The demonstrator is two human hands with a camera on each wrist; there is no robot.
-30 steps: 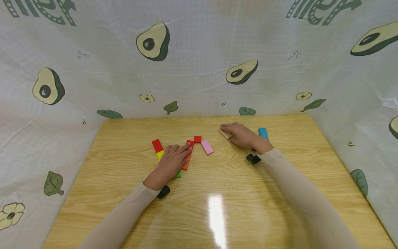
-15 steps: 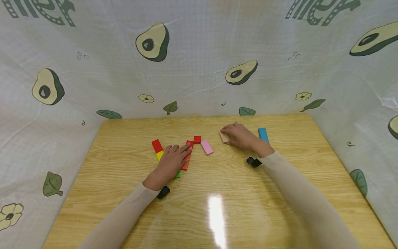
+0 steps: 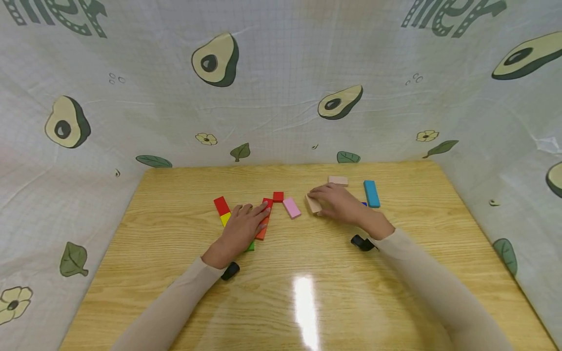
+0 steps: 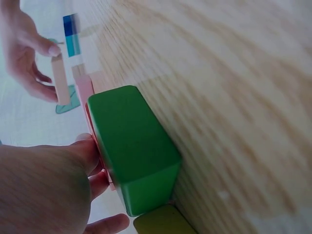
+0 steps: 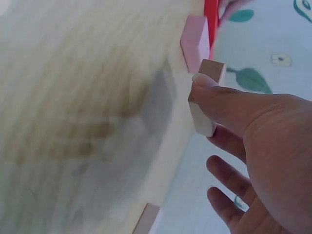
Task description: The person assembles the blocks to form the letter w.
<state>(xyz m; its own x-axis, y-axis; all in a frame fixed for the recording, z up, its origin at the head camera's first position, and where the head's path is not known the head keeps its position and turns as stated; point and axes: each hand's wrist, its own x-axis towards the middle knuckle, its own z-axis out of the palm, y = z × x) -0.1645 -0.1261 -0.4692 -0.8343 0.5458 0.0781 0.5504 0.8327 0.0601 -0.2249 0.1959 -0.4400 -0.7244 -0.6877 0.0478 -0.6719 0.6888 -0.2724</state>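
My right hand (image 3: 341, 203) pinches a pale wooden block (image 3: 313, 204) between thumb and fingers. The right wrist view shows this block raised above the table, near a pink block (image 5: 195, 41). My left hand (image 3: 240, 230) rests with spread fingers over a row of blocks, its fingertips touching a long red block (image 3: 261, 235). Beside that hand, a green block (image 4: 131, 136) stands next to a yellow block (image 4: 163, 222) in the left wrist view. A small red block (image 3: 278, 197) lies just beyond the fingertips of the left hand.
A red block (image 3: 221, 205) and a yellow block (image 3: 225, 218) lie left of my left hand. Behind the right hand are a pale block (image 3: 338, 180), a light blue block (image 3: 371, 194) and a partly hidden dark blue one (image 3: 364, 204). A printed cloth (image 3: 281, 122) encloses the wooden table (image 3: 351, 302).
My right hand has turned the pale wooden block and drawn it nearer to me and slightly left, uncovering another pale block behind it. The left hand stays in place.
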